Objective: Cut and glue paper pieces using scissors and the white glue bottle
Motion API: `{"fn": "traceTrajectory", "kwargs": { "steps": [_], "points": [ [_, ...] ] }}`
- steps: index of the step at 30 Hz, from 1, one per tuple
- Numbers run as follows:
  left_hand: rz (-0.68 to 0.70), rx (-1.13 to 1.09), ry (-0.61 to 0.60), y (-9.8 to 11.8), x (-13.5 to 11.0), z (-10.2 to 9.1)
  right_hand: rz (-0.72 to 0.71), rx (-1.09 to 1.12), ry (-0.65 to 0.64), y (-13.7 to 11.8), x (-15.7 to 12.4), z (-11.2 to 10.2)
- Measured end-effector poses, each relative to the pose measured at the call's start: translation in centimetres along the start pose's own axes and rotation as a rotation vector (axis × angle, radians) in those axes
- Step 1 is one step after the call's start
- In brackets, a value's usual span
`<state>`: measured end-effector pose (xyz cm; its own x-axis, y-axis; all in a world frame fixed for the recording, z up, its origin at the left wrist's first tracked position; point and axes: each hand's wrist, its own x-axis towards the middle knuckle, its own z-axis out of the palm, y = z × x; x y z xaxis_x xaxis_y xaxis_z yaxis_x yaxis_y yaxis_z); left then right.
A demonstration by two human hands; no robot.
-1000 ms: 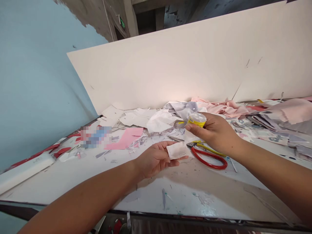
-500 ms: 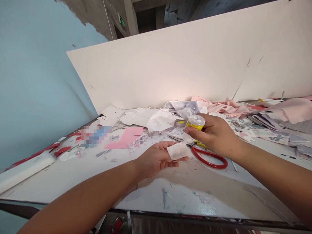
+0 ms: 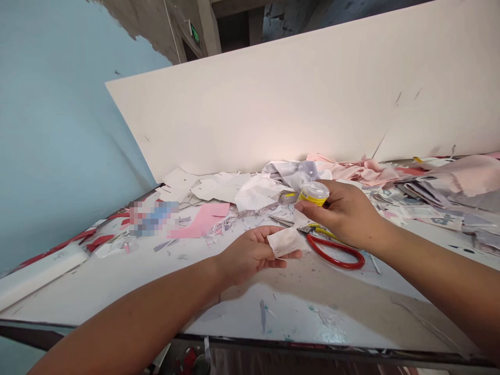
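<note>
My left hand (image 3: 246, 255) lies palm up just above the white table (image 3: 117, 281), fingers curled round a small white paper piece (image 3: 284, 241) that rests on the fingertips. My right hand (image 3: 346, 212) hovers a little higher and to the right, closed on a small round yellow tub with a clear lid (image 3: 313, 192). Scissors with red and yellow handles (image 3: 334, 251) lie on the table under the right hand, blades pointing left.
White, pink and grey paper scraps (image 3: 242, 195) litter the table's back half, with pink cloth (image 3: 351, 169) at the back right. A tall white board (image 3: 312, 104) stands behind. A white roll (image 3: 39, 273) lies at the left edge beside the blue wall.
The right hand with the tub has shifted slightly down and left, then back a little. The left hand's fingers curl a bit more round the paper piece.
</note>
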<state>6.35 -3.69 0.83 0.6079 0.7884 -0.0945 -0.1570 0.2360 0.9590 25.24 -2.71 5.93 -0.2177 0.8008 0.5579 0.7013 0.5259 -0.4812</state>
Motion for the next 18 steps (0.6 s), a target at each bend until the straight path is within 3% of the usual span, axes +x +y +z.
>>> {"fn": "traceTrajectory", "kwargs": {
  "steps": [8,12,18],
  "points": [
    [-0.012,-0.055,-0.008,0.1,0.1,-0.1,0.052,-0.043,0.117,1.0,1.0,-0.5],
    [-0.008,-0.077,-0.006,0.3,0.0,0.0,0.122,0.107,0.121,1.5,1.2,-0.6],
    [-0.009,-0.093,0.025,0.4,0.2,0.0,0.242,0.422,0.024,2.8,1.8,-0.4]
  ]
}}
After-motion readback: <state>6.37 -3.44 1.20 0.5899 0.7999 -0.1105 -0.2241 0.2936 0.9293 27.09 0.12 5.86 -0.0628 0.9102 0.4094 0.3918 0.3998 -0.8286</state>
